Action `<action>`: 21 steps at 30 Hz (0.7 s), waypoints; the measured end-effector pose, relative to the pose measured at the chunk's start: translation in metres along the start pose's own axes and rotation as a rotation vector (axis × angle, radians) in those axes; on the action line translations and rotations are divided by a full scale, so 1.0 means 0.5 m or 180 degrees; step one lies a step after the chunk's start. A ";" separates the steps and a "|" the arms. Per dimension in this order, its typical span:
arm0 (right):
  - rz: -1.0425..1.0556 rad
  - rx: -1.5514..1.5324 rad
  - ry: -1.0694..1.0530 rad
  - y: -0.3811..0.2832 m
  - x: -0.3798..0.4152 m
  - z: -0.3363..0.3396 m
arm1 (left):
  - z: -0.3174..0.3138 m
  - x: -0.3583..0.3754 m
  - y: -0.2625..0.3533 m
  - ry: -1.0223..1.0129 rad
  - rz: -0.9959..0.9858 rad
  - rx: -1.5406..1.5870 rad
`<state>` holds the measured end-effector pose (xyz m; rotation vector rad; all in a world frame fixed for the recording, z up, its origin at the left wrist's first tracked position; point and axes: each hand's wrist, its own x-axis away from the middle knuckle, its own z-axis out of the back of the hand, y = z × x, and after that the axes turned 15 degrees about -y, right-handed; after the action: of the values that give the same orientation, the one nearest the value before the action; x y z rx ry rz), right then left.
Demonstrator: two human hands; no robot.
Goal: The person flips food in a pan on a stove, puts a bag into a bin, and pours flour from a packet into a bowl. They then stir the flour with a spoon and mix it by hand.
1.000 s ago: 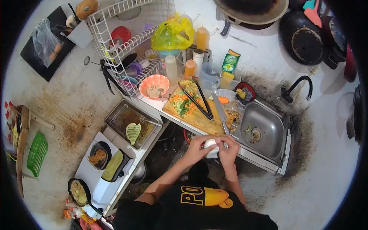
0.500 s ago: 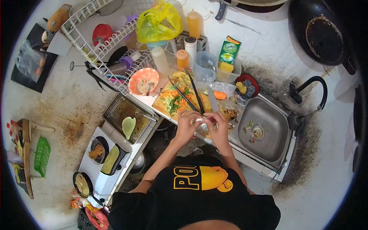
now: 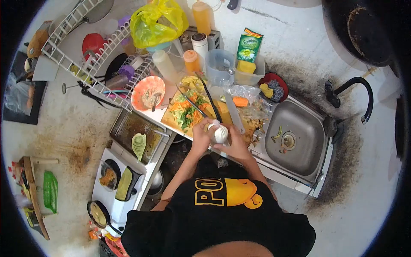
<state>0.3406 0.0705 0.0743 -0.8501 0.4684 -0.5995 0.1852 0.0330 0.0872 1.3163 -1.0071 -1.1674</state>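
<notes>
A round white pleated thing (image 3: pixel 220 133), perhaps a dough bun or a tied pouch, is between my hands at the counter's front edge. My left hand (image 3: pixel 202 133) has its fingers closed on its left side. My right hand (image 3: pixel 234 143) is curled round its right side. Just beyond them, black tongs (image 3: pixel 212 103) lie across the wooden cutting board (image 3: pixel 170 119), beside chopped orange and green vegetables (image 3: pixel 187 110). A knife blade (image 3: pixel 234 113) lies to the right of the tongs, close to my right hand.
A steel sink (image 3: pixel 295 137) with a black faucet (image 3: pixel 357 81) is at right. Behind the board stand squeeze bottles, a clear tub (image 3: pixel 219 64) and an orange bowl (image 3: pixel 148 93). At left are a dish rack (image 3: pixel 98 64), an oily tray (image 3: pixel 124 132) and a stove (image 3: pixel 115 201).
The camera view has shifted and turned slightly. My hands have moved a little apart, and the white thing between them now shows more fully, round and pleated.
</notes>
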 end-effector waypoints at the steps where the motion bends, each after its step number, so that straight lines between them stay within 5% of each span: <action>1: -0.0013 0.0022 0.0037 -0.006 -0.009 0.003 | 0.002 -0.001 0.004 -0.0103 0.0069 0.0451; 4: -0.0597 -0.1086 -0.0488 -0.045 -0.020 0.005 | 0.009 -0.018 0.041 -0.0159 0.0044 0.0998; 6: -0.0662 -0.1051 -0.0397 -0.050 -0.025 -0.007 | 0.025 -0.047 0.058 0.0248 -0.0163 0.1169; 9: -0.0876 -0.0732 -0.0532 -0.036 -0.033 -0.023 | 0.077 -0.077 0.042 -0.0042 -0.0018 0.1201; 11: -0.1106 -0.1525 -0.0528 -0.024 -0.030 -0.045 | 0.108 -0.082 0.041 -0.0227 0.0088 0.1090; 14: -0.0911 -0.1599 -0.0531 -0.028 -0.040 -0.051 | 0.152 -0.093 0.052 -0.0761 0.0170 0.0772; 17: -0.0763 -0.1724 -0.0471 -0.062 -0.055 -0.050 | 0.180 -0.107 0.061 -0.0945 -0.0551 -0.0601; 21: -0.0793 -0.1415 -0.0706 -0.092 -0.077 -0.045 | 0.192 -0.126 0.072 -0.1054 -0.0112 -0.1167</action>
<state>0.2846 0.0597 0.1036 -1.3974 0.2970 -0.6294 0.0822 0.0753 0.1325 0.8707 -0.9463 -1.5480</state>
